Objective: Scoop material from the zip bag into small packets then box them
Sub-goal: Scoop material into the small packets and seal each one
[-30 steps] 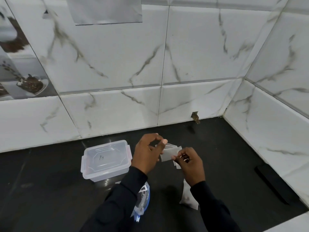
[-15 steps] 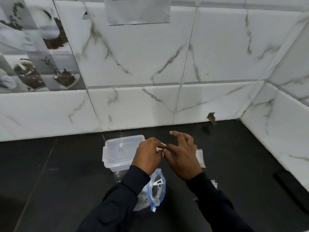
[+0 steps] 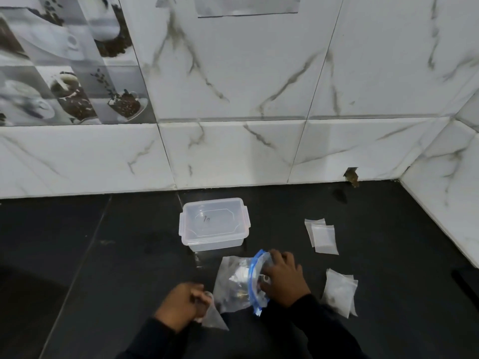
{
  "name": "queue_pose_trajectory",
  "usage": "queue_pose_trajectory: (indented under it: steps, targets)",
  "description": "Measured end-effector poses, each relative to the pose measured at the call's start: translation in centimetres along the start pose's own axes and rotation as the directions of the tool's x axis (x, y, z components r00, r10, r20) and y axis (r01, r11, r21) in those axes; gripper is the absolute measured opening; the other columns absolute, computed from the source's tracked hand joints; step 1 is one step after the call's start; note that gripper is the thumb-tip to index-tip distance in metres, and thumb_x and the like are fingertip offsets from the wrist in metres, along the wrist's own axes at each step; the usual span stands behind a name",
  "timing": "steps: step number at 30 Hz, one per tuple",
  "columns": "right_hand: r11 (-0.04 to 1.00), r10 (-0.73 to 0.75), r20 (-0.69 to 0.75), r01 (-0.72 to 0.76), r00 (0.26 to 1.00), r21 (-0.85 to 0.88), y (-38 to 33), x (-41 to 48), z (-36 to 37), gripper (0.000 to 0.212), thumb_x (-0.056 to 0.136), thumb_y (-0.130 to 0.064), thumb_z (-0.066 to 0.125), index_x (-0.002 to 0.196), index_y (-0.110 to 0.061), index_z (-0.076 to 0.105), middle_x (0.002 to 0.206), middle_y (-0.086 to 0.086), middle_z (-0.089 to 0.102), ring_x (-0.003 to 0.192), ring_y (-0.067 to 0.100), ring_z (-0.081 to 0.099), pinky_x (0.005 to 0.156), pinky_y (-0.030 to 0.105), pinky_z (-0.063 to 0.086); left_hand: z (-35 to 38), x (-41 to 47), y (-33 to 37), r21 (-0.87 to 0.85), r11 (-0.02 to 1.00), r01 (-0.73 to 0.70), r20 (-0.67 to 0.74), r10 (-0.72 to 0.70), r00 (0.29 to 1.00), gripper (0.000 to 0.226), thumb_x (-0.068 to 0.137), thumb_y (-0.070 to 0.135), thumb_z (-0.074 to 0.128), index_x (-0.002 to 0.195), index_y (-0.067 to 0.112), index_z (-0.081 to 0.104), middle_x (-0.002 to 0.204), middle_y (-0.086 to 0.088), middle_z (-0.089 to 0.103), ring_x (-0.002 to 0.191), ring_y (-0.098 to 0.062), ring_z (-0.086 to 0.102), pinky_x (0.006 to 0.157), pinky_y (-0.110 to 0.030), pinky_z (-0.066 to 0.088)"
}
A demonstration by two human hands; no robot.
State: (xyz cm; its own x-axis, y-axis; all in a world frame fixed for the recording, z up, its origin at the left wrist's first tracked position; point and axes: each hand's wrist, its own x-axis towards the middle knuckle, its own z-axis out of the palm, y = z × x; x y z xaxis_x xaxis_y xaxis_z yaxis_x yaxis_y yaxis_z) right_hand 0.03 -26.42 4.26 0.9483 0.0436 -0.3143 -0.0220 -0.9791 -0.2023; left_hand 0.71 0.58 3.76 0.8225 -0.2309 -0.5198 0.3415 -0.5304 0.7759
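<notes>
A clear zip bag (image 3: 234, 283) with a blue zip edge lies on the black counter near the front. My right hand (image 3: 283, 278) is at the bag's blue mouth with its fingers reaching inside. To the left of the bag, my left hand (image 3: 181, 305) pinches a small clear packet (image 3: 213, 318) by its top. A lidded clear plastic box (image 3: 213, 224) stands behind the bag. Empty small packets (image 3: 321, 235) lie to the right of the box, and more packets (image 3: 339, 291) lie right of my right hand.
A white marble-tiled wall (image 3: 259, 151) runs along the back and turns forward at the right (image 3: 445, 203). The black counter (image 3: 77, 255) stretches to the left. A dark flat object (image 3: 466, 281) lies at the right edge.
My hands have parted and dropped toward me. The right hand has gone to the zip bag's mouth, the left has carried a packet to the bag's left. The view has shifted left.
</notes>
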Motion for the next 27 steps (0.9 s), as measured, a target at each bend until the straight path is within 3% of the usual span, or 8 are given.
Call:
queue_pose_trajectory:
  steps: [1, 4, 9, 13, 17, 19, 25, 27]
  targets:
    - [1.0, 0.01, -0.012, -0.01, 1.0, -0.019, -0.4, 0.5, 0.4, 0.043, 0.092, -0.042, 0.054, 0.133, -0.029, 0.054, 0.152, -0.001, 0.028, 0.134, 0.028, 0.03, 0.106, 0.046, 0.037, 0.9, 0.2, -0.8, -0.01, 1.0, 0.005, 0.031, -0.005, 1.0, 0.015, 0.075, -0.013, 0.069, 0.085, -0.004, 0.076, 0.09, -0.001, 0.071, 0.077, -0.023, 0.07, 0.054, -0.022, 0.054]
    - [0.998, 0.029, -0.028, -0.027, 0.999, 0.051, -0.7, 1.7, 0.7, 0.052, 0.094, -0.033, 0.056, 0.142, -0.018, 0.044, 0.146, 0.004, 0.038, 0.127, 0.025, 0.046, 0.105, 0.038, 0.044, 2.7, 0.6, -0.8, -0.071, 0.997, -0.017, 0.083, 0.023, 0.996, 0.016, 0.076, -0.015, 0.062, 0.084, -0.007, 0.074, 0.076, -0.013, 0.068, 0.054, -0.013, 0.062, 0.053, -0.026, 0.051]
    - [0.979, 0.097, 0.118, -0.116, 0.988, 0.17, -0.8, 2.8, 0.1, 0.022, 0.092, -0.024, 0.058, 0.108, -0.016, 0.07, 0.122, 0.007, 0.058, 0.107, 0.026, 0.063, 0.093, 0.032, 0.049, 3.7, 2.5, -0.8, -0.169, 0.985, 0.033, 0.08, -0.019, 0.997, 0.02, 0.077, -0.014, 0.06, 0.088, -0.005, 0.074, 0.081, -0.018, 0.07, 0.053, -0.012, 0.061, 0.055, -0.024, 0.052]
    - [0.975, 0.099, 0.139, -0.124, 0.985, 0.185, -0.6, 2.8, 0.1, 0.011, 0.09, -0.026, 0.057, 0.088, -0.019, 0.065, 0.106, 0.007, 0.069, 0.099, 0.024, 0.067, 0.086, 0.031, 0.05, 4.3, 3.2, -0.6, -0.192, 0.977, 0.087, 0.098, -0.069, 0.993, 0.021, 0.08, -0.013, 0.057, 0.09, -0.006, 0.074, 0.083, -0.015, 0.073, 0.056, -0.011, 0.064, 0.058, -0.023, 0.054]
    - [0.978, 0.049, 0.082, -0.065, 0.995, 0.2, -0.6, 2.2, 0.1, 0.03, 0.097, -0.035, 0.048, 0.117, -0.015, 0.055, 0.111, 0.01, 0.069, 0.103, 0.03, 0.066, 0.091, 0.039, 0.052, 4.3, 3.6, -0.3, -0.232, 0.968, 0.098, 0.067, -0.084, 0.994, 0.018, 0.083, -0.009, 0.059, 0.092, -0.005, 0.073, 0.095, -0.023, 0.073, 0.062, -0.014, 0.064, 0.059, -0.023, 0.055]
    - [0.982, 0.04, 0.06, -0.05, 0.997, 0.181, -0.5, 2.0, 0.1, 0.03, 0.099, -0.034, 0.044, 0.121, -0.016, 0.056, 0.117, 0.011, 0.067, 0.106, 0.03, 0.065, 0.091, 0.037, 0.05, 4.2, 3.6, 0.0, -0.257, 0.963, 0.075, 0.034, -0.068, 0.997, 0.017, 0.083, -0.01, 0.058, 0.091, -0.006, 0.073, 0.092, -0.018, 0.072, 0.06, -0.014, 0.062, 0.056, -0.023, 0.054]
    - [0.969, 0.052, 0.049, -0.062, 0.997, 0.238, -0.2, 1.6, -0.3, 0.025, 0.095, -0.024, 0.054, 0.111, -0.012, 0.069, 0.111, 0.007, 0.066, 0.097, 0.018, 0.063, 0.095, 0.03, 0.049, 2.2, 3.8, 2.8, -0.282, 0.952, -0.12, -0.059, 0.108, 0.992, 0.018, 0.084, -0.005, 0.062, 0.088, 0.005, 0.077, 0.09, -0.014, 0.073, 0.057, -0.01, 0.059, 0.059, -0.024, 0.051]
    - [0.935, 0.081, 0.056, -0.095, 0.995, 0.341, -0.1, 1.7, -0.5, 0.019, 0.093, -0.017, 0.053, 0.087, -0.013, 0.071, 0.09, 0.007, 0.064, 0.083, 0.018, 0.063, 0.088, 0.032, 0.054, 1.6, 3.9, 4.0, -0.263, 0.952, -0.159, -0.079, 0.143, 0.987, 0.02, 0.084, -0.004, 0.061, 0.09, 0.007, 0.077, 0.091, -0.013, 0.074, 0.056, -0.008, 0.059, 0.058, -0.022, 0.051]
